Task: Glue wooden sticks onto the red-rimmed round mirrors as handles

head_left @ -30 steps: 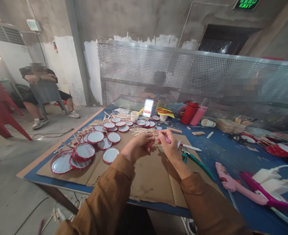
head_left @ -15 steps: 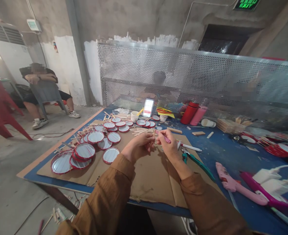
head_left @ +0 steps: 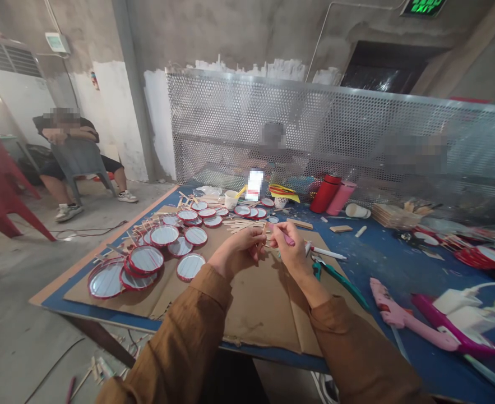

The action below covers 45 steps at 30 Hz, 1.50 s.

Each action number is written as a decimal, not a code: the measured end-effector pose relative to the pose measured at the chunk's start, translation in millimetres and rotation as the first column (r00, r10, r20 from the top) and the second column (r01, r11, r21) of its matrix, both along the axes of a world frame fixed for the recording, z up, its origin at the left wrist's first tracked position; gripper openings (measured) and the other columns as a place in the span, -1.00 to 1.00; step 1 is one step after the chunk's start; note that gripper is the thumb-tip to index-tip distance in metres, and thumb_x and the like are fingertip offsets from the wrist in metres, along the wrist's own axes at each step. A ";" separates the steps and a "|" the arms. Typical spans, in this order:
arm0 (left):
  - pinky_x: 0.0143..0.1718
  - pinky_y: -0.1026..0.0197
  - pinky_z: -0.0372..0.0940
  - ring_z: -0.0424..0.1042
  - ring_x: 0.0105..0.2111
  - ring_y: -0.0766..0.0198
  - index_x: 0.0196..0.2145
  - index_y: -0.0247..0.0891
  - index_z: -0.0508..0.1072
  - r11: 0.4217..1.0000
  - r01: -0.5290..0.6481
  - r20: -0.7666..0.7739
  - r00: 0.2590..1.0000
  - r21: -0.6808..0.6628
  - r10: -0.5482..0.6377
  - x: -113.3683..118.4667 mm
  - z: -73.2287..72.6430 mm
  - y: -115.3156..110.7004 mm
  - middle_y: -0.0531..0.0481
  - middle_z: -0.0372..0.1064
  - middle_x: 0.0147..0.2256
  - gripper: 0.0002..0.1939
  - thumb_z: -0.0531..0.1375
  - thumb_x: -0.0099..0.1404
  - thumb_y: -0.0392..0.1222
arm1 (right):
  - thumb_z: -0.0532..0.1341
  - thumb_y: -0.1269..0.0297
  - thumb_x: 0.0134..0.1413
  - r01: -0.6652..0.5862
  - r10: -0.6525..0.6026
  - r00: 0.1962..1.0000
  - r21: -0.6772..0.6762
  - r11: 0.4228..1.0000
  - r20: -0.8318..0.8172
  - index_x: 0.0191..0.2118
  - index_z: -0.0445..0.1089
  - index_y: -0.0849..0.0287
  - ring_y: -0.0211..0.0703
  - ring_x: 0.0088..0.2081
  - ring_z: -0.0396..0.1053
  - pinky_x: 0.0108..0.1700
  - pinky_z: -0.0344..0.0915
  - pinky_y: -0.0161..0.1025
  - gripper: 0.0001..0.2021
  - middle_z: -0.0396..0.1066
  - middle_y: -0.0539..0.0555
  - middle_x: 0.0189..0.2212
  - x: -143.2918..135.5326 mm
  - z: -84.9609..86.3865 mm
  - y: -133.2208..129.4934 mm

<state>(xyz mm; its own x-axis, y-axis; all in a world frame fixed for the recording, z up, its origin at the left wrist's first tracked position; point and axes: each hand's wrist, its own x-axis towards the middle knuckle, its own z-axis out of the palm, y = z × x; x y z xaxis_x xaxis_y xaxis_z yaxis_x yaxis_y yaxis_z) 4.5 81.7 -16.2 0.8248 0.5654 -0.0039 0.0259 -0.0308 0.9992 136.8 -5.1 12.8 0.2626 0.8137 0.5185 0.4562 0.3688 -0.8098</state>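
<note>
Over the cardboard sheet [head_left: 251, 314] my two hands meet, fingertips almost touching. My left hand [head_left: 243, 246] is closed, pinching a thin wooden stick [head_left: 264, 227] that pokes up from the fingertips. In my right hand [head_left: 290, 244], also closed, is a slim pink-purple tool [head_left: 289, 239] held against the stick; its exact kind is mostly hidden by my fingers. Flat wooden sticks [head_left: 241, 225] lie just beyond my hands. Round red-rimmed discs [head_left: 191, 267], pale on top, are spread and stacked to the left. Teal-handled pliers [head_left: 343, 283] and a white pen [head_left: 329, 253] lie right of my right hand.
A pink glue gun [head_left: 415, 328] and a purple power strip [head_left: 432, 320] with white plugs are at the right. Farther back stand a phone [head_left: 254, 185], a paper cup [head_left: 231, 200] and a red bottle [head_left: 325, 194]. A perforated metal screen [head_left: 230, 123] bounds the table's far side.
My right fingers and the pink-purple tool have shifted very slightly at the stick. My left hand stays in nearly the same place.
</note>
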 end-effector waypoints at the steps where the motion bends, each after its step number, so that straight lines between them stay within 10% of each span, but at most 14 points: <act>1: -0.64 0.33 0.26 0.35 -0.71 0.37 -0.35 -0.31 0.31 1.000 0.007 0.004 1.000 -0.006 -0.007 0.1 -0.8 0.3 0.01 0.38 -0.56 -0.64 0.17 0.26 0.10 | 0.15 -0.03 0.10 -0.003 0.003 1.000 -0.003 1.000 0.000 -0.35 0.29 0.14 -0.27 -0.59 0.36 -0.53 0.31 -0.35 -0.70 0.38 -0.04 -0.55 0.3 -0.4 0.1; 23: -0.65 0.29 0.27 0.31 -0.73 0.34 -0.42 -0.29 0.29 0.993 -0.054 0.042 0.997 -0.107 0.058 -2.7 4.5 -11.9 -0.01 0.37 -0.60 -0.71 0.16 0.26 0.00 | 0.09 0.11 0.15 -0.008 0.013 0.992 -0.037 0.999 0.128 -0.35 0.29 0.11 -0.27 -0.59 0.32 -0.50 0.25 -0.37 -0.81 0.37 -0.05 -0.55 -0.7 -1.5 -1.8; 27: -0.59 0.31 0.29 0.29 -0.71 0.41 -0.41 -0.28 0.28 0.975 -0.120 0.088 0.987 -0.185 0.138 -3.4 7.5 -19.7 0.04 0.34 -0.60 -0.79 0.15 0.27 -0.11 | 0.10 0.18 0.16 0.172 -0.163 0.944 -0.007 0.985 0.287 -0.30 0.34 0.10 -0.23 -0.47 0.36 -0.35 0.27 -0.33 -0.86 0.41 -0.04 -0.48 15.1 7.0 0.9; 36: -0.48 0.21 0.38 0.37 -0.63 0.35 -0.44 -0.33 0.32 0.982 -0.055 0.020 0.998 -0.180 0.059 -5.9 13.0 -18.4 -0.03 0.39 -0.56 -0.82 0.24 0.17 -0.19 | 0.02 0.46 0.21 0.762 -0.378 0.523 -0.221 0.608 0.764 -0.07 0.41 0.14 -0.01 -0.05 0.39 -0.13 0.24 -0.19 -0.71 0.46 0.19 -0.09 98.4 14.8 5.4; 45: -0.51 0.24 0.35 0.38 -0.61 0.31 -0.52 -0.33 0.32 0.975 -0.081 0.039 0.995 -0.209 0.091 -4.1 8.4 -21.6 -0.06 0.34 -0.66 -0.78 0.21 0.21 -0.17 | 0.13 0.43 0.16 0.779 -0.194 0.544 -0.405 0.478 0.817 -0.05 0.47 0.20 0.14 0.08 0.34 -0.04 0.27 -0.01 -0.73 0.46 0.32 -0.05 113.5 12.6 2.3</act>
